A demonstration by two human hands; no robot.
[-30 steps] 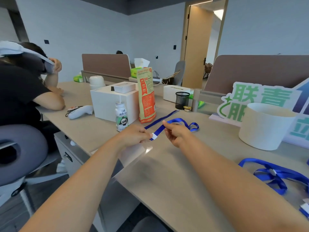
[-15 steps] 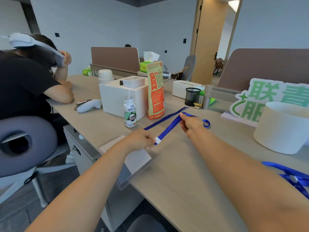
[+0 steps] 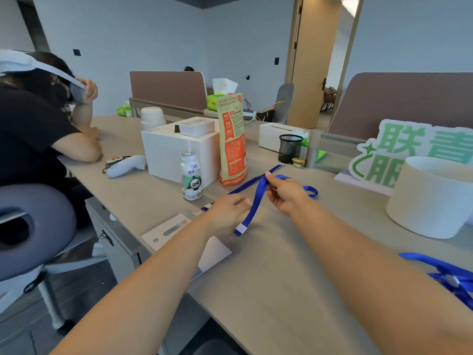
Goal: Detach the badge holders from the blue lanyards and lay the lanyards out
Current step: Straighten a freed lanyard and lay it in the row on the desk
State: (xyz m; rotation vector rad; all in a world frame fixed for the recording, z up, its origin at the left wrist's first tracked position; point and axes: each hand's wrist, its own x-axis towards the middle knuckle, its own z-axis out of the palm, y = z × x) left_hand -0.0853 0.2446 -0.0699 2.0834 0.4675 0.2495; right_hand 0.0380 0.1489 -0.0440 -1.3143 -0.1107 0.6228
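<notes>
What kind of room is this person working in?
Most likely an open-plan office: a long shared desk, brown divider screens between workstations, a mesh pen cup, and another person seated at the neighbouring spot.

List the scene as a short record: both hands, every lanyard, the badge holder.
right hand: pinches blue fabric lanyard, partly lifted off grey desk
left hand: beside that strap, blurred; grip unclear
white-tipped end: loose, just below the left hand
second blue lanyard: lies flat on the desk behind the hands
blue lanyard pile: at the desk's right side, untouched
clear badge holder with white card: at the desk's left edge, by the left forearm
</notes>
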